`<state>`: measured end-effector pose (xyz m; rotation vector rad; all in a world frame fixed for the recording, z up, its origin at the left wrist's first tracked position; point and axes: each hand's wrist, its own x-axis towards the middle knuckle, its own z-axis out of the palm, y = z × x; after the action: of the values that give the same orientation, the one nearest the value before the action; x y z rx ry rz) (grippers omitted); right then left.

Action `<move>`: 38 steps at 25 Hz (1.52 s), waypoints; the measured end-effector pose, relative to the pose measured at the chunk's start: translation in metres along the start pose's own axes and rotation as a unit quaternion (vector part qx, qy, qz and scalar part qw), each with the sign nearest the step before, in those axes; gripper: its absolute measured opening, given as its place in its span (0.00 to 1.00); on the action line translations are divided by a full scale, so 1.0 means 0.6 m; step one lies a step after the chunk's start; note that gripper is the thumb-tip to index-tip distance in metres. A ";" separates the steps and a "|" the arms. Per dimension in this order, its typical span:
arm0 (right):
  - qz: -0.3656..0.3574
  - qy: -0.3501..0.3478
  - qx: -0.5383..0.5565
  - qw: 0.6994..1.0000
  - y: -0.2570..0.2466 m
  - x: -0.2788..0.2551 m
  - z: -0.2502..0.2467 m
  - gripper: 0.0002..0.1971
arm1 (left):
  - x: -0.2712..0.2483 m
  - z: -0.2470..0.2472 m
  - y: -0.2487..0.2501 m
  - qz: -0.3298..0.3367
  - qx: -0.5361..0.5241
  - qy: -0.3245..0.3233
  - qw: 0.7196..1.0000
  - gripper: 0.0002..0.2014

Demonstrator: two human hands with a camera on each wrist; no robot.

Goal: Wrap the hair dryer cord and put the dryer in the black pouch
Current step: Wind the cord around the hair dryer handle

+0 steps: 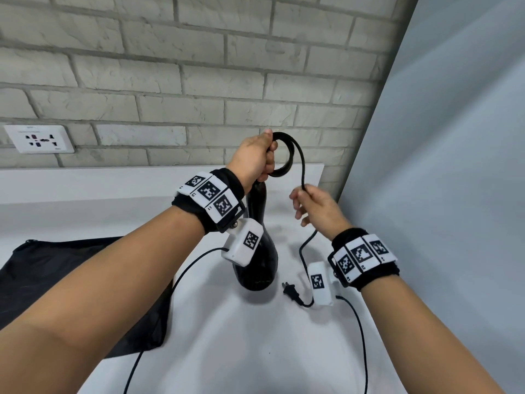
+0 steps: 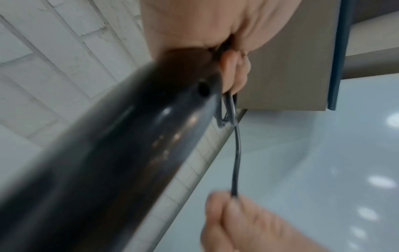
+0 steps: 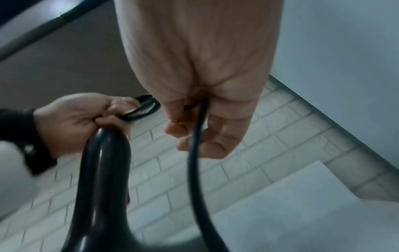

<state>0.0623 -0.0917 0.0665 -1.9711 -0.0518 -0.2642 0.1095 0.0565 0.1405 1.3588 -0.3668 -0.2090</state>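
A glossy black hair dryer (image 1: 260, 260) hangs head down over the white counter, handle upward. My left hand (image 1: 257, 157) grips the handle top (image 2: 151, 109) together with a few coiled loops of black cord (image 1: 284, 155). From the coil the cord (image 3: 195, 153) drops to my right hand (image 1: 315, 204), which pinches it between thumb and fingers a little lower and to the right. Below that hand the cord trails down to the two-pin plug (image 1: 291, 291) lying on the counter. The black pouch (image 1: 71, 280) lies flat at the left, partly under my left forearm.
A white counter (image 1: 241, 351) runs along a grey brick wall (image 1: 199, 66) with a wall socket (image 1: 39, 138) at the left. A pale blue panel (image 1: 454, 166) closes off the right side. Thin black wires (image 1: 360, 336) from the wrist cameras cross the counter.
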 end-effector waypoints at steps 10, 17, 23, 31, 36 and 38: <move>0.117 -0.181 -0.137 0.967 0.121 -0.027 0.050 0.10 | 0.020 -0.045 -0.006 0.023 -0.066 0.090 0.993 0.20; 0.233 -0.180 -0.287 0.912 0.173 -0.036 0.038 0.15 | 0.023 -0.068 0.010 0.025 -0.114 0.127 0.985 0.21; 0.283 -0.216 -0.249 0.901 0.175 -0.042 0.029 0.08 | 0.029 -0.077 0.002 0.032 -0.117 0.152 0.981 0.21; 0.267 -0.224 -0.079 0.934 0.181 -0.054 0.024 0.13 | 0.026 -0.082 -0.006 0.033 -0.111 0.163 0.980 0.20; 0.088 0.072 0.154 0.981 0.097 -0.023 0.027 0.13 | 0.020 -0.071 -0.014 0.012 -0.091 0.137 0.986 0.20; -0.009 0.139 0.241 0.960 0.038 -0.009 0.028 0.13 | 0.018 -0.064 -0.023 0.004 -0.072 0.111 0.991 0.20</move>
<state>0.0635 -0.0854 0.0388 -1.4352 0.0458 -0.4892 0.1344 0.0847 0.1222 1.2237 -0.1671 -0.0743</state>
